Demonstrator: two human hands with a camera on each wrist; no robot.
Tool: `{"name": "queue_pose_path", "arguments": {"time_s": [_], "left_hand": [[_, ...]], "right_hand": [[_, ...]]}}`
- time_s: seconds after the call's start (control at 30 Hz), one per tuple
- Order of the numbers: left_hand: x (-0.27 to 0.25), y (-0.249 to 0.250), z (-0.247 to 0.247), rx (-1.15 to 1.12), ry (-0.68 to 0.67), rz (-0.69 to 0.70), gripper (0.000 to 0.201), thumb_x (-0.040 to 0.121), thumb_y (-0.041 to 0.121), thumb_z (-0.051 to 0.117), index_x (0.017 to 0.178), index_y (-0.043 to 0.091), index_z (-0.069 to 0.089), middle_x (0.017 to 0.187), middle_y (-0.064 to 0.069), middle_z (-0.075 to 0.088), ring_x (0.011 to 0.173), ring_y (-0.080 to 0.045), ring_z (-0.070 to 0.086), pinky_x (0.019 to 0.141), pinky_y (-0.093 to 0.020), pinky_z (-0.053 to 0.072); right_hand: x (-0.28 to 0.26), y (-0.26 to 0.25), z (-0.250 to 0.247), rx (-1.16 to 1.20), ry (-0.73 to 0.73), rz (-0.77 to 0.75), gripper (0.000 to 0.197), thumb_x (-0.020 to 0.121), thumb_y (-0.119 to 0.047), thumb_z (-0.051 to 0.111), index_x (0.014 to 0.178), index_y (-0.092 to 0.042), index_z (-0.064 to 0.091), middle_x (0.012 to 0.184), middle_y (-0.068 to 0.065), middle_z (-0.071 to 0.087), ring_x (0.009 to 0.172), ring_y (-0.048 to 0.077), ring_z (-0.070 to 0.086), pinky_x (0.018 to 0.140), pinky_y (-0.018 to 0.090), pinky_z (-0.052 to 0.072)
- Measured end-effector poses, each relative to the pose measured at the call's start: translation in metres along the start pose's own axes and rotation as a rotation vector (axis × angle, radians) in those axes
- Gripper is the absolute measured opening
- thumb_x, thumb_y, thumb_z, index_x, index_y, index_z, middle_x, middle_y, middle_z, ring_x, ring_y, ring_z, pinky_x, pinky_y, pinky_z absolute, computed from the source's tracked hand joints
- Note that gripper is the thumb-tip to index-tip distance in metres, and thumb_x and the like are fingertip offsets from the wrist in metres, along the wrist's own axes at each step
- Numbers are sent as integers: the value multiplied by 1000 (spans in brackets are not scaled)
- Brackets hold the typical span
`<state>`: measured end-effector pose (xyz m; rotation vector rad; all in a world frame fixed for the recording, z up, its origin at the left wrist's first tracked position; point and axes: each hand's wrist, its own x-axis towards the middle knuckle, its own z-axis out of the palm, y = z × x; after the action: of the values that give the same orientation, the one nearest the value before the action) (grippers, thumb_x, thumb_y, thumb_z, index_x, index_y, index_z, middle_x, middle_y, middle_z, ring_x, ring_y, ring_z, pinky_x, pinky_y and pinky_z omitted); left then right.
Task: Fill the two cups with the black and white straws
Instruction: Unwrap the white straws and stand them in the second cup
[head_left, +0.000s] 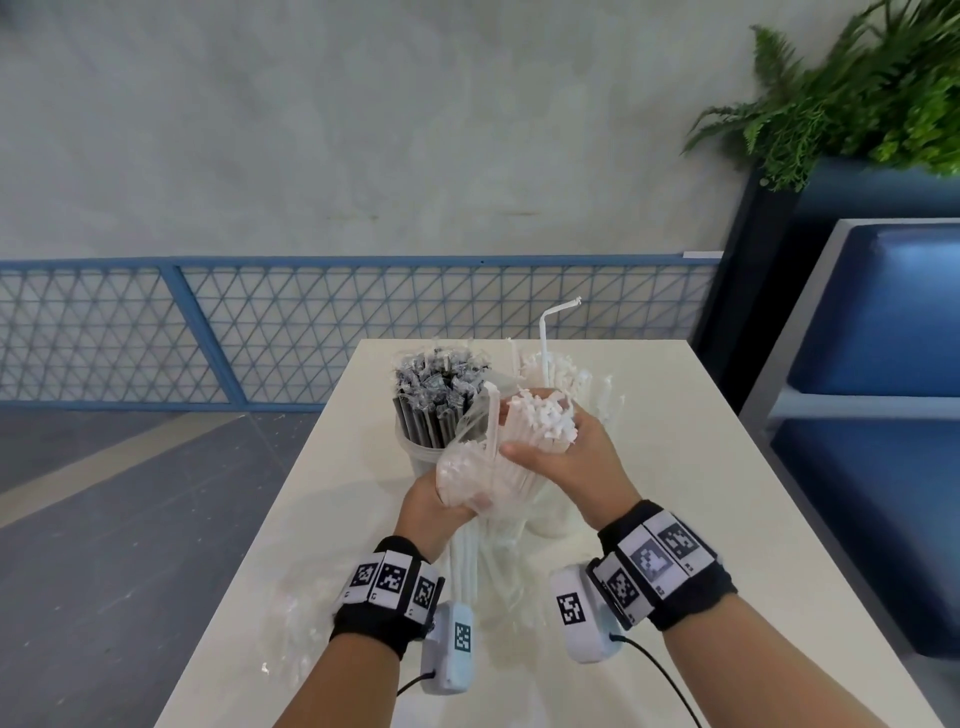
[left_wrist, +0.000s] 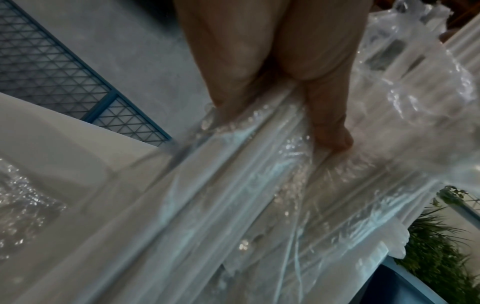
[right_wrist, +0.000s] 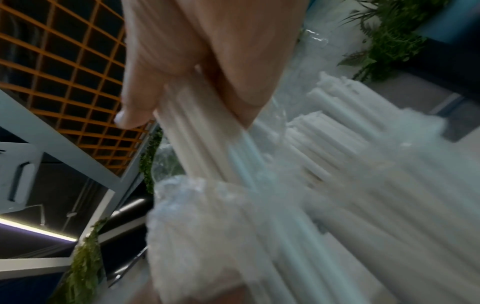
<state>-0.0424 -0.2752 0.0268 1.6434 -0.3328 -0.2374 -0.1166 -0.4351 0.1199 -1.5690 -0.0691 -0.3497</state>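
over the table (head_left: 675, 467), the right hand (head_left: 566, 457) grips white straws (head_left: 524, 441) while the left hand (head_left: 441, 506) clutches their wrapper (head_left: 462, 467); black straws (head_left: 431, 400) fill the cup (head_left: 421, 460) at ten o'clock.

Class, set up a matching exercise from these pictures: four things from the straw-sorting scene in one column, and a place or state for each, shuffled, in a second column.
Things:
1. black plastic straws
2. bundle of white plastic straws
3. crumpled clear plastic wrapper
4. single bent white straw

States:
A. gripped by the left hand
B. standing in the left clear cup
C. sticking up above the far white straws
D. held by the right hand

Pairs: 1-B, 2-D, 3-A, 4-C
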Motion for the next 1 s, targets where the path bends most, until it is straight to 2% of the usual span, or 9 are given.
{"name": "queue_pose_path", "arguments": {"time_s": [0.13, 0.3, 0.4, 0.47, 0.57, 0.6, 0.7, 0.87, 1.0], "left_hand": [[1, 4, 4, 14, -42, 3, 41, 68, -8, 74, 101, 14, 62, 89, 5, 69, 87, -11, 67, 70, -17, 53], [1, 3, 5, 53, -54, 16, 44, 68, -1, 76, 105, 16, 61, 94, 7, 69, 88, -7, 66, 73, -16, 53], [0, 5, 3, 59, -56, 23, 43, 70, -3, 74, 108, 12, 61, 93, 10, 67, 81, 9, 64, 68, -7, 49], [2, 4, 2, 61, -42, 17, 42, 70, -3, 74, 109, 8, 61, 92, 9, 67, 84, 4, 65, 69, -9, 50], [4, -1, 0, 42, -25, -21, 44, 67, 6, 80, 107, 9, 62, 95, 1, 69, 96, -18, 65, 83, -25, 53], [4, 0, 0, 44, -25, -23, 44, 66, 8, 81, 106, 9, 62, 96, 0, 69, 95, -18, 64, 83, -25, 52], [2, 3, -1, 72, -7, -8, 41, 66, 9, 81, 102, 9, 62, 88, 4, 66, 84, -5, 61, 67, -5, 47], [1, 4, 0, 49, 37, 8, 53, 56, 27, 80, 103, 12, 62, 89, 6, 67, 85, -3, 62, 66, -4, 48], [3, 2, 2, 84, 63, 6, 37, 72, 3, 75, 106, 4, 61, 88, 0, 66, 84, -11, 62, 65, -4, 48]], "right_hand": [[-10, 19, -3, -58, -92, 142, 42, 68, -6, 80, 103, -22, 64, 97, -7, 72, 94, 6, 68, 86, 24, 55], [-4, 17, 7, -22, 153, 98, 25, 74, -10, 76, 97, -9, 68, 89, 1, 72, 84, 10, 70, 70, 20, 54], [7, 2, 5, 15, 276, 68, 18, 76, -12, 75, 93, -9, 69, 87, 2, 72, 79, 9, 70, 67, 20, 56], [13, -9, 2, 67, 340, 42, 20, 77, -11, 73, 94, -2, 70, 90, 8, 72, 83, 14, 70, 69, 22, 55], [21, -23, -3, 248, 441, 44, 6, 75, -3, 71, 81, -3, 69, 84, 10, 69, 80, 17, 67, 69, 24, 54], [24, -26, -6, 284, 485, 49, 6, 74, -1, 71, 76, -6, 68, 82, 10, 68, 78, 19, 65, 67, 26, 53], [31, -31, -17, 407, 605, 96, 9, 76, 0, 69, 75, -6, 63, 77, 10, 65, 73, 22, 64, 66, 31, 53], [40, -23, -31, 536, 681, 222, 11, 76, -3, 70, 84, -2, 63, 78, 10, 67, 68, 18, 65, 62, 27, 53], [37, -7, -28, 537, 593, 273, 20, 75, -1, 71, 93, 0, 63, 85, 10, 65, 81, 23, 64, 69, 30, 53]]}}
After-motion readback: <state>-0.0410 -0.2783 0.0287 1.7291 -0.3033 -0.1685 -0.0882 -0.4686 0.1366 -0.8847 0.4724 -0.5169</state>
